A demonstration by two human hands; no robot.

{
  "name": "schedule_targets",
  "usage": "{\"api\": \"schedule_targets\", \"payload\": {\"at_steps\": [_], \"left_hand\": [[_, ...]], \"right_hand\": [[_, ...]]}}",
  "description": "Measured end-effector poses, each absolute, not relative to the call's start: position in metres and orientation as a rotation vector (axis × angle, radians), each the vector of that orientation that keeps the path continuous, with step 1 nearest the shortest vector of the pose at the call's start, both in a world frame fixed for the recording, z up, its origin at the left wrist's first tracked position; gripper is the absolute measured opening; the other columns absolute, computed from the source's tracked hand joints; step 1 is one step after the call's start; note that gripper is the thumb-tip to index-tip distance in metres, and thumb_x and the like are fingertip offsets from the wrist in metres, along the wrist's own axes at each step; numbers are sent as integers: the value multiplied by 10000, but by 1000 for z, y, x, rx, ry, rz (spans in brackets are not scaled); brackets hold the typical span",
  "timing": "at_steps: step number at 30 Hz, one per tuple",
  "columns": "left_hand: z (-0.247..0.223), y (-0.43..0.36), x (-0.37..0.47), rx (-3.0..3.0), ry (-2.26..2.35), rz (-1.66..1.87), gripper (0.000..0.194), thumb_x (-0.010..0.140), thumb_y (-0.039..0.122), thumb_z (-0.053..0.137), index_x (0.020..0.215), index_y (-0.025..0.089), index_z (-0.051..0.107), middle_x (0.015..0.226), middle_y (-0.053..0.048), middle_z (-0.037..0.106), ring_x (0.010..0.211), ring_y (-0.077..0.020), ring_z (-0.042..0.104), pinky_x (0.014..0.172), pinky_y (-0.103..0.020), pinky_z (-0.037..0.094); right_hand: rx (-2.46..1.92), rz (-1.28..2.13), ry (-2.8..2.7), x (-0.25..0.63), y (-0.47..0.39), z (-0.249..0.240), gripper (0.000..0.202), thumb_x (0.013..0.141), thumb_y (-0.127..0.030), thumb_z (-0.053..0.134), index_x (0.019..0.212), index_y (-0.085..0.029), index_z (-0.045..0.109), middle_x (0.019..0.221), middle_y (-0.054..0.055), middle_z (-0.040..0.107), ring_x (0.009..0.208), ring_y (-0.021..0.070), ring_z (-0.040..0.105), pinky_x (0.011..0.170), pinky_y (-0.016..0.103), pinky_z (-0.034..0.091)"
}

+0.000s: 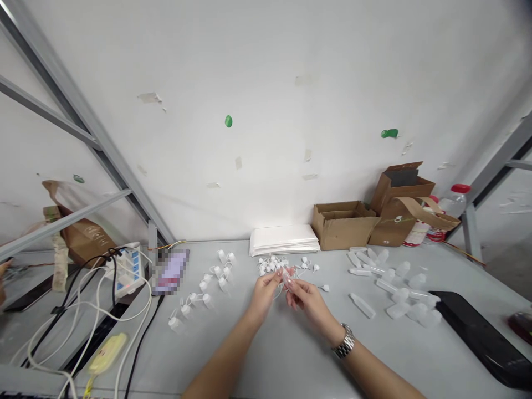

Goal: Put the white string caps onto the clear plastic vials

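My left hand (pixel 265 292) and my right hand (pixel 306 298) meet at the middle of the table, fingertips closed together. Held in my right fingers is a small translucent squeeze bottle (pixel 286 275), partly covered by them. My left fingertips pinch at its upper end, where a cap seems to be; a thin white strap (pixel 277 291) hangs below, and the cap itself is mostly hidden. Just beyond lies a pile of white strapped caps (pixel 270 265). Several capped bottles (pixel 206 300) stand to the left. Uncapped translucent bottles (pixel 362 305) lie scattered to the right.
At the back are stacked white sheets (pixel 285 241), an open cardboard box (pixel 347 231) and a brown paper bag (pixel 393 224). A phone (pixel 172 271), a power strip (pixel 129 270) and loose cables occupy the left. A long black case (pixel 477 332) rests at right.
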State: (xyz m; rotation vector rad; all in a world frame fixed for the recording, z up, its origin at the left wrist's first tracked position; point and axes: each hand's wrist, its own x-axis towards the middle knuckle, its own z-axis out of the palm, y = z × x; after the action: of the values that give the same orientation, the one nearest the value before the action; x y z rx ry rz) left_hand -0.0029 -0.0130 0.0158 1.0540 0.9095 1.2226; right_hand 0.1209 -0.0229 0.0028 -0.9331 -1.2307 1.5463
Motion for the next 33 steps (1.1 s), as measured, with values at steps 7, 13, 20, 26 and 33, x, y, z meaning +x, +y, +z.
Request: {"api": "schedule_targets", "payload": {"at_steps": [7, 13, 20, 26, 33], "left_hand": [[9, -10, 0, 785, 736, 1201, 338, 738, 376, 584, 956, 129, 663, 1075, -138, 635, 1072, -244, 534, 980, -374, 319], [3, -10, 1, 1007, 928, 1230, 352, 735, 416, 564, 890, 125, 687, 987, -121, 674, 1007, -255, 571, 963, -383, 330], [6, -9, -1, 898, 838, 1161, 368, 751, 416, 548, 894, 102, 678, 947, -128, 684, 956, -237, 596, 946, -356, 346], [10, -7, -4, 689, 742, 1101, 356, 737, 403, 577, 894, 95, 666, 926, -138, 686, 948, -213, 602, 901, -312, 401], [7, -7, -3, 831, 894, 1179, 373, 711, 434, 589, 845, 96, 670, 846, -131, 690, 764, -189, 631, 737, -288, 461]], "right_hand": [[-775, 1797, -1010, 119, -24, 3, 356, 718, -485, 581, 631, -139, 576, 464, -1, 548, 409, 72, 374, 452, 222, 242], [-897, 1707, -970, 118, -25, 2, 379, 655, -517, 627, 616, -141, 596, 456, -14, 539, 422, 76, 374, 470, 226, 255], [-721, 1830, -851, 115, -25, 0, 371, 670, -506, 626, 610, -143, 575, 429, -14, 527, 399, 73, 368, 455, 227, 246], [-508, 2173, -730, 115, -25, -4, 354, 740, -468, 576, 654, -125, 597, 427, -6, 528, 374, 65, 382, 470, 230, 293], [-729, 1826, -907, 114, -24, -3, 322, 659, -455, 671, 654, -134, 632, 603, 30, 624, 525, 91, 485, 564, 233, 353]]}}
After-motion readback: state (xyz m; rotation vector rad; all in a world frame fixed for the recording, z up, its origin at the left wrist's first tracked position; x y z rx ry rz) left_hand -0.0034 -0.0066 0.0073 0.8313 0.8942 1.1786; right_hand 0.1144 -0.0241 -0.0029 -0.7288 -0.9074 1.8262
